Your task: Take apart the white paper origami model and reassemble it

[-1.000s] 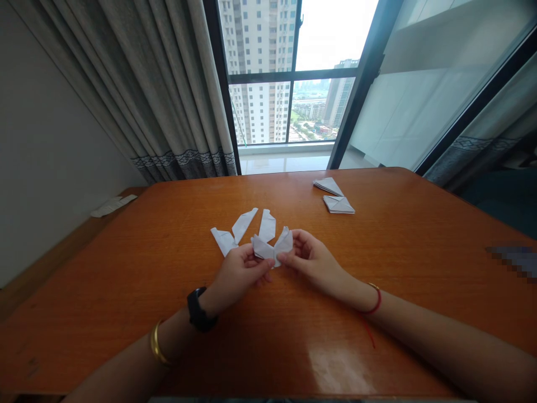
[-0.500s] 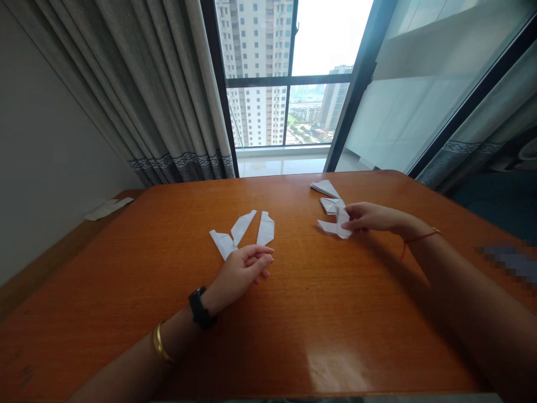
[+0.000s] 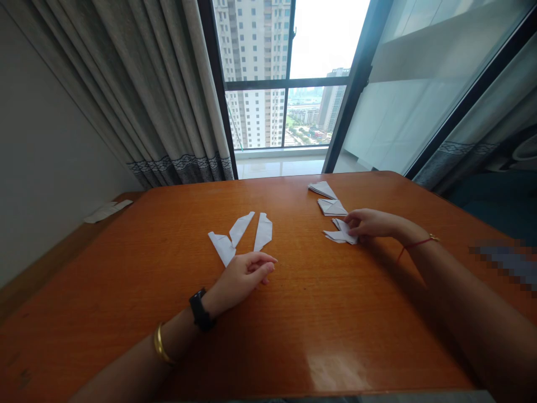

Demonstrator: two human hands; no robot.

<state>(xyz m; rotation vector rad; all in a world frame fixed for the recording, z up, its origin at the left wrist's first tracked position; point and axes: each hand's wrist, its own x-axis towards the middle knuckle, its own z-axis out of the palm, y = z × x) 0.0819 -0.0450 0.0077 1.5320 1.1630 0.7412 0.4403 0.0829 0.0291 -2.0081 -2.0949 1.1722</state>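
Observation:
My right hand [image 3: 373, 224] is closed on the edge of a folded white paper piece [image 3: 335, 236] lying low on the table; the fingers hide part of it. Just behind are a flat folded paper packet [image 3: 331, 207] and a narrow triangular stack of folded paper [image 3: 322, 190]. My left hand [image 3: 247, 276], with a black watch at the wrist, hovers or rests near three cut-looking folded papers. It holds nothing, its fingers loosely bent with the thumb a little apart. Those papers are a left one [image 3: 221, 246], a middle one [image 3: 241, 228] and a right one [image 3: 263, 232].
Everything lies on a glossy orange-brown wooden table [image 3: 293, 336]. White paper strips [image 3: 108, 211] are on a ledge at the far left. Beyond the table stand a grey curtain [image 3: 168, 101] and a dark-framed window [image 3: 289, 84]. A blurred patch [image 3: 503, 266] covers something at the right edge.
My right hand has drawn slightly toward me and right, and its paper piece now lies flatter and apart from the packet behind. My left hand has barely moved.

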